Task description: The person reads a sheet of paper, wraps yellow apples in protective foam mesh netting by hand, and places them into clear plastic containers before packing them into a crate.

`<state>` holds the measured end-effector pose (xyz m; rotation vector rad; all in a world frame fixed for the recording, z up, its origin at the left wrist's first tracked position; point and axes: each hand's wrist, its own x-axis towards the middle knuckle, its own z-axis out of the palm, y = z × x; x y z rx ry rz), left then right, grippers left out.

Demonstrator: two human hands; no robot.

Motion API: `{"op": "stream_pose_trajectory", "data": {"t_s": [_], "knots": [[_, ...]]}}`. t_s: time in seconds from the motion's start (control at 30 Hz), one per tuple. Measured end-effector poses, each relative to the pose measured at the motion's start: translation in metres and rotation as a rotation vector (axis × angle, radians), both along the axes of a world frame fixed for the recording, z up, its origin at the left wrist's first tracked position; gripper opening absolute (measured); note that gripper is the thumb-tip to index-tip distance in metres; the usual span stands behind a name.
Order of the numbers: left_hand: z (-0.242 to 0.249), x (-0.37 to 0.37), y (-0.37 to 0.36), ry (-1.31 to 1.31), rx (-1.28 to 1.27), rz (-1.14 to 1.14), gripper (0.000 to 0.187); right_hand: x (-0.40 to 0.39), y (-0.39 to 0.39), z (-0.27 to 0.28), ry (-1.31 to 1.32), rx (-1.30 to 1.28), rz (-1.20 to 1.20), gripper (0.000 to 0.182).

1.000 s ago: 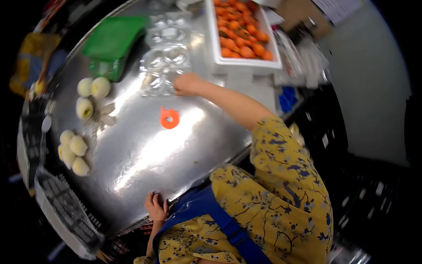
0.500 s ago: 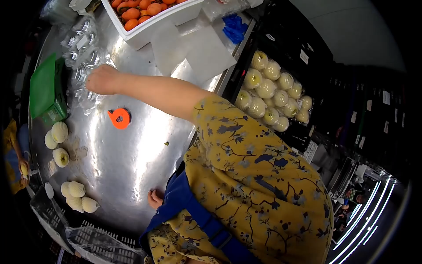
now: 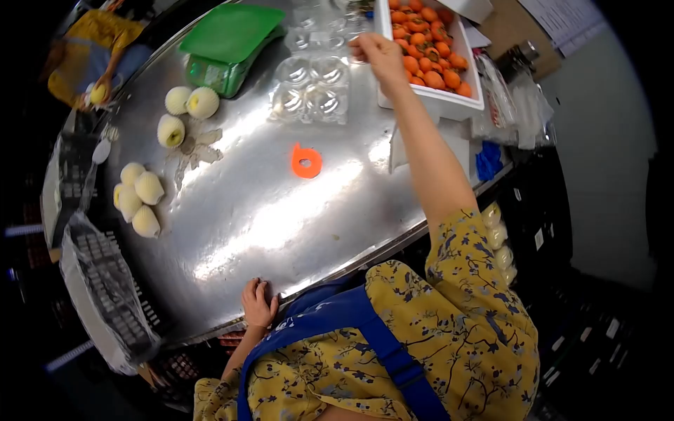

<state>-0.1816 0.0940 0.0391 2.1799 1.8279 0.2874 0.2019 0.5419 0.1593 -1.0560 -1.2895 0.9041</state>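
My right hand (image 3: 379, 59) hovers beside the white foam box (image 3: 437, 105) of orange persimmons (image 3: 433, 79), fingers curled together. Whatever may be between its fingertips is too small to make out. Just left of it lie clear plastic fruit packs (image 3: 309, 95) with round hollows. At the table's near edge my left hand (image 3: 258, 303) rests with its fingers apart, holding nothing. An orange ring-shaped roll (image 3: 306, 161), apparently tape, lies mid-table between the hands.
Pale fruits in foam nets (image 3: 140, 193) sit on the metal table (image 3: 232, 210) at left. Beyond them stands a green-lidded container (image 3: 232, 35). A plastic-lined crate (image 3: 105, 281) adjoins the left edge. Blue gloves (image 3: 489, 161) lie at right. Another person (image 3: 98, 56) holds a fruit at upper left.
My right hand has moved from over the clear packs toward the persimmon box. My view has turned, and more of my left hand now shows at the table edge.
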Motion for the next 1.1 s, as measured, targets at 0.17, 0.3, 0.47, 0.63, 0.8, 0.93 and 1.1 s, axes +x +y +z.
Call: {"op": "stream_pose_trajectory", "data": {"t_s": [0.17,0.3,0.47,0.63,0.8,0.93,1.1], "knots": [[0.014,-0.004,0.006,-0.052,0.012,0.029,0.046,-0.047,-0.091,0.063,-0.465,0.236,0.1,0.012],[0.007,-0.01,0.002,-0.072,0.063,0.038,0.045,-0.11,-0.197,0.02,-0.736,0.613,0.263,0.011],[-0.003,-0.019,-0.007,-0.278,0.054,0.129,0.045,-0.154,-0.283,-0.077,-0.991,0.522,0.527,0.014],[0.021,-0.073,0.021,-0.314,0.329,0.354,0.04,-0.179,-0.311,-0.1,-1.137,0.359,0.71,0.024],[0.052,-0.192,0.107,-0.323,0.512,0.7,0.045,-0.204,-0.29,-0.056,-1.074,0.246,0.99,0.042],[0.076,-0.278,0.219,-0.139,0.489,0.885,0.065,-0.237,-0.255,-0.029,-0.981,0.195,0.98,0.04],[0.082,-0.33,0.309,0.044,-0.137,1.093,0.088,-0.278,-0.224,-0.027,-0.927,0.221,0.967,0.036]]}}
